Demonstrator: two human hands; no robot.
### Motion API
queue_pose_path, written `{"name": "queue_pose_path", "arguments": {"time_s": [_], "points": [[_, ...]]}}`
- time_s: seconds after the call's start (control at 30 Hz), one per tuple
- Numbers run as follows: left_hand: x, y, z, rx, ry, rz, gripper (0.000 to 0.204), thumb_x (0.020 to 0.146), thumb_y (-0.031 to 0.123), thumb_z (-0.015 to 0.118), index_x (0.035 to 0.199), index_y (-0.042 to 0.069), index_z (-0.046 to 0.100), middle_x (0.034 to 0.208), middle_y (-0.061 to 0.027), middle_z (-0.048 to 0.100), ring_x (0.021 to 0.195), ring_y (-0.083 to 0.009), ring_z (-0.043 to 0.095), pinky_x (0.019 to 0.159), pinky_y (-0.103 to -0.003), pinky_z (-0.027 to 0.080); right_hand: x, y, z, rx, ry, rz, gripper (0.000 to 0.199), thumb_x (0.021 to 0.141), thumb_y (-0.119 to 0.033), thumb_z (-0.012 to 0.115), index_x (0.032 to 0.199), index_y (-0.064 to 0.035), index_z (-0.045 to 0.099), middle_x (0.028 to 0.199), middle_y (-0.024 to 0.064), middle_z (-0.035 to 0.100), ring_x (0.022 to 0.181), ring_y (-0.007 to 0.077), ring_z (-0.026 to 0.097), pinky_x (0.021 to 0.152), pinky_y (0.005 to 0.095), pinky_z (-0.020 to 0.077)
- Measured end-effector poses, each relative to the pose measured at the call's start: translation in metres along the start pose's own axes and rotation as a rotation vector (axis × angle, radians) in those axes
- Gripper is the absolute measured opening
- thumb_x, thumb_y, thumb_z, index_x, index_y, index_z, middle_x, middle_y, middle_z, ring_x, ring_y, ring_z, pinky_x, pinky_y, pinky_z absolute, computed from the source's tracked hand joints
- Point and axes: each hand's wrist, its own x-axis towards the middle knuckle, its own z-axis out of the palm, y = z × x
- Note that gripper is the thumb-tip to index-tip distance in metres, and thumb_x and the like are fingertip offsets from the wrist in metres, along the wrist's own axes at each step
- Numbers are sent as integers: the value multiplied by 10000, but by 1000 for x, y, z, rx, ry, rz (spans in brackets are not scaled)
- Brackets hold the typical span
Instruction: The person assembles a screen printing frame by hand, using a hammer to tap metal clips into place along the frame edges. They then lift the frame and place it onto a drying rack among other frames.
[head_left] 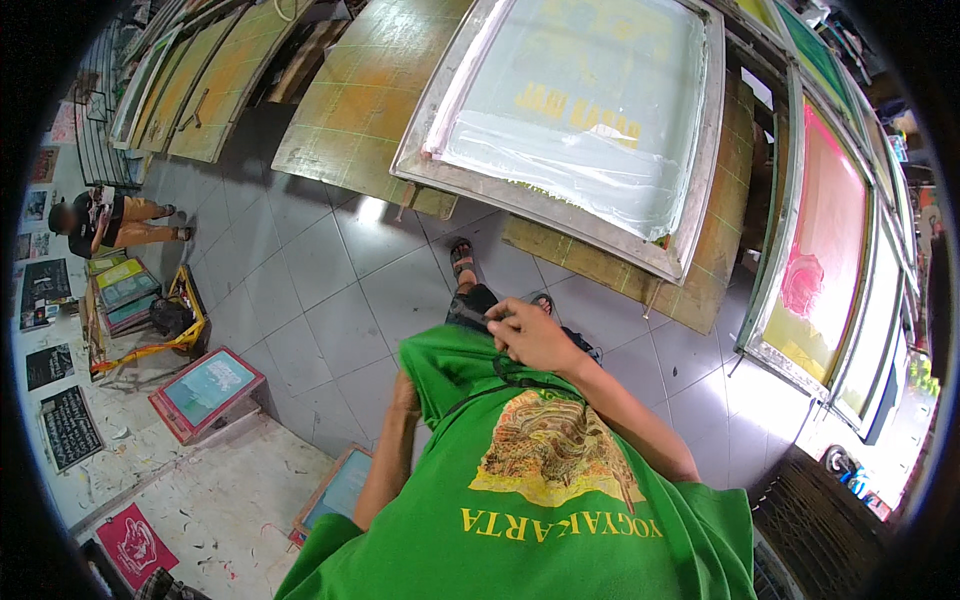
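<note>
Over the front of my waist, my right hand (528, 335) has its fingers curled in a pinch beside dark cloth (472, 308). What is between the fingertips, if anything, is too small to make out. A thin black strap (490, 393) runs across my green T-shirt (560, 530) just below that hand. My left arm (393, 440) hangs down along my left side, and its hand is hidden behind the shirt's hem. The nearest large thing ahead is a silk-screen frame (580, 110) with a pale mesh, lying over a wooden printing board (718, 270).
More boards (365, 95) and screens (815, 270) ring the tiled floor (320, 290) ahead and right. At left, a co-worker (110, 220) stands near stacked frames and a yellow-framed cart (195, 310). A red-edged screen (207, 390) lies by a white ledge (220, 490).
</note>
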Motion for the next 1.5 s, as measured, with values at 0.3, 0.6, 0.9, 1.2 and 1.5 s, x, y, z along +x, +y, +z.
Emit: {"name": "queue_pose_path", "arguments": {"time_s": [0.3,0.6,0.9,1.2,1.5], "points": [[41,-7,71,298,375,328,268,1094,244,691,1148,-9,760,904,16,726,741,-65,633,649,-257,510,14,23,21,160,-101,228,291,1103,-241,642,1230,13,581,770,59,630,608,125,516,565,336,429],[54,-11,80,346,364,270,271,1119,234,642,1170,-4,759,897,28,718,749,-42,608,645,-236,486,8,29,3,503,-123,384,278,1109,-235,632,1240,-1,561,766,-22,507,576,72,404,495,278,290],[69,-10,92,353,213,168,311,1126,215,639,1356,38,752,978,23,764,779,-44,652,683,-224,526,8,44,-2,163,23,216,266,1123,-283,631,1188,-30,578,788,-36,516,632,70,431,530,270,337],[50,29,48,767,110,149,277,1108,228,643,1150,-5,787,891,-28,773,773,-93,680,687,-277,536,5,26,-10,-139,-13,56,421,1048,-336,749,1212,36,639,768,38,624,650,92,525,572,312,393],[51,193,11,1546,263,540,218,998,170,750,1158,27,790,1008,-170,801,882,-286,769,857,-346,592,29,-42,-30,-297,375,-275,337,1012,-327,754,1169,-34,700,939,248,764,859,412,745,793,513,560]]}}
